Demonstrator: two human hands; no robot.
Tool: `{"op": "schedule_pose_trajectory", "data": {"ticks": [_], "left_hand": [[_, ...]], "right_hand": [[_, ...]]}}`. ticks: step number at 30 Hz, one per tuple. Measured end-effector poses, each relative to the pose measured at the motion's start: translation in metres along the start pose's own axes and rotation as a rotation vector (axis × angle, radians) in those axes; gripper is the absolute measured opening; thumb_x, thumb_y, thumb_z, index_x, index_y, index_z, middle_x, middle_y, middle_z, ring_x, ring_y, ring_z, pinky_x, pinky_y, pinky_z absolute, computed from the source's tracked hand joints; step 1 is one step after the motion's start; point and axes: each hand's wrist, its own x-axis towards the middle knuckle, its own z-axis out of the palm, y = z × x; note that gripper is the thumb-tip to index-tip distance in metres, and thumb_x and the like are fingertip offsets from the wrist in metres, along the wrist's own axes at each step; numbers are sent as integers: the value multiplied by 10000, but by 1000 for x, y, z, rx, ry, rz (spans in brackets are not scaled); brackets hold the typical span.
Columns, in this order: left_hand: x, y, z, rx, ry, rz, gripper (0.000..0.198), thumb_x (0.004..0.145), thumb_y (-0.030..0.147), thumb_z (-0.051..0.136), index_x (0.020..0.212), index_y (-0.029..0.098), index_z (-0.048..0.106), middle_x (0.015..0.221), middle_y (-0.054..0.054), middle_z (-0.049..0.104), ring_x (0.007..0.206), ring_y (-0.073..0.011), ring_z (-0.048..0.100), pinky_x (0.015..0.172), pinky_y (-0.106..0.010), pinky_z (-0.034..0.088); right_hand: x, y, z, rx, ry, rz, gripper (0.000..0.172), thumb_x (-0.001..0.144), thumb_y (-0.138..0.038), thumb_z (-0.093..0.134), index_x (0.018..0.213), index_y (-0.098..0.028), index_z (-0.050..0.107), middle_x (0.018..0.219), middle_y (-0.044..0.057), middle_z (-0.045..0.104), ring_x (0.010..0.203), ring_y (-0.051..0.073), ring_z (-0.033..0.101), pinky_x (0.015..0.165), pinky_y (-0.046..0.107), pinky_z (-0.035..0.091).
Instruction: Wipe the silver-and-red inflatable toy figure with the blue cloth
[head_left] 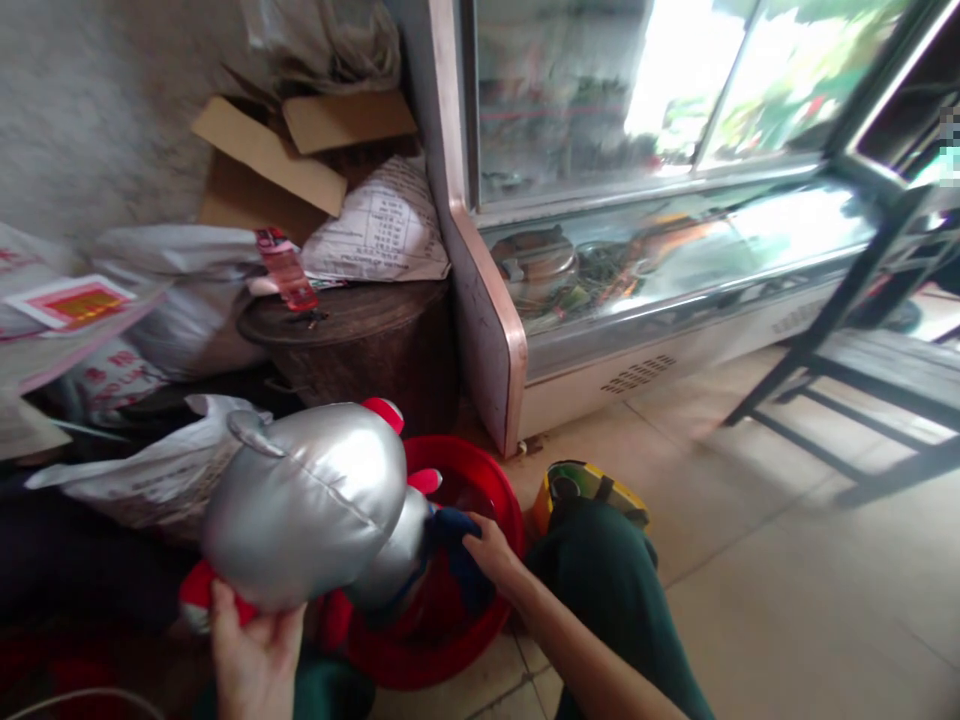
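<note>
A stuffed toy (307,510) with a big shiny silver head and red-and-white parts is held tilted over a red basin (502,500). My left hand (255,640) is closed on the toy's head beside its red side piece, fingers pressed against the silver surface. My right hand (491,555) pinches a dark blue cloth (454,528) against the toy's lower body. Part of the cloth hangs down into the basin. The toy's head and body hide the basin's left side.
Behind the basin stands a dark round barrel (360,335) bearing a pink bottle (289,270). An open cardboard box (262,160) and sacks lie leftward. A glass display case (675,270), a yellow-and-black item (600,485) and a wooden chair (885,370) are to the right.
</note>
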Motion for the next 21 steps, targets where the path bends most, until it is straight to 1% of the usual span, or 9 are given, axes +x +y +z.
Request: {"op": "schedule_pose_trajectory", "data": {"ticks": [2, 4, 6, 8, 11, 14, 16, 18, 21], "left_hand": [[-2, 0, 1, -21, -49, 30, 495, 1037, 481, 541, 1452, 229, 637, 1269, -121, 686, 1384, -297, 565, 661, -184, 628], [-3, 1, 3, -57, -85, 55, 466, 1048, 463, 523, 1428, 228, 654, 1368, -121, 669, 1508, -322, 451, 714, -200, 636], [-4, 0, 6, -91, -75, 57, 431, 1057, 453, 509, 1396, 247, 676, 1407, -90, 668, 1524, -300, 437, 902, -278, 631], [-5, 0, 9, -109, -67, 47, 414, 1067, 455, 489, 1356, 248, 699, 1415, -68, 675, 1516, -282, 453, 1154, -402, 495], [-8, -1, 11, -134, -87, 14, 418, 1074, 450, 470, 1335, 224, 706, 1427, -76, 674, 1524, -306, 441, 1293, -521, 274], [-10, 2, 11, -137, -93, -20, 419, 1076, 430, 476, 1372, 216, 681, 1426, -91, 673, 1531, -320, 428, 1301, -538, 270], [-10, 4, 10, -131, -94, -18, 426, 1074, 433, 483, 1383, 210, 673, 1412, -97, 677, 1531, -320, 426, 1299, -529, 286], [-8, 5, 8, -131, -88, -11, 419, 1075, 424, 480, 1370, 205, 680, 1389, -100, 686, 1536, -314, 418, 1295, -524, 296], [-3, 3, 5, -142, -84, -22, 396, 1080, 409, 463, 1303, 202, 716, 1324, -108, 711, 1496, -269, 473, 1245, -466, 395]], "right_hand": [[-38, -11, 6, 40, -52, -94, 510, 875, -39, 585, 1348, -195, 696, 1128, 62, 762, 1038, 229, 745, 967, 391, 611], [-73, -22, 21, 67, -81, -192, 739, 738, 1, 554, 1421, -255, 676, 1321, 71, 703, 1234, 247, 688, 1126, 389, 521], [-94, -32, 47, 26, -138, -304, 859, 678, -9, 578, 1478, -318, 634, 1522, 82, 566, 1343, 281, 631, 1175, 412, 476], [-98, -39, 83, -142, -232, -442, 930, 683, -38, 638, 1555, -349, 546, 1651, 130, 418, 1397, 372, 579, 1162, 514, 478], [-83, -44, 137, -373, -331, -548, 818, 821, -122, 642, 1598, -320, 482, 1641, 236, 410, 1320, 479, 594, 1068, 694, 479], [-69, -45, 169, -369, -377, -547, 642, 917, -185, 555, 1541, -337, 547, 1574, 228, 503, 1237, 492, 632, 1027, 744, 461], [-65, -43, 172, -335, -416, -525, 638, 858, -218, 623, 1486, -330, 611, 1551, 218, 534, 1241, 524, 620, 1026, 749, 454], [-67, -39, 165, -276, -461, -470, 706, 686, -194, 745, 1384, -297, 708, 1511, 226, 570, 1185, 549, 643, 992, 725, 489], [-75, -31, 139, -104, -464, -339, 720, 542, -101, 729, 1228, -310, 799, 1427, 156, 646, 1146, 449, 692, 992, 564, 550]]}}
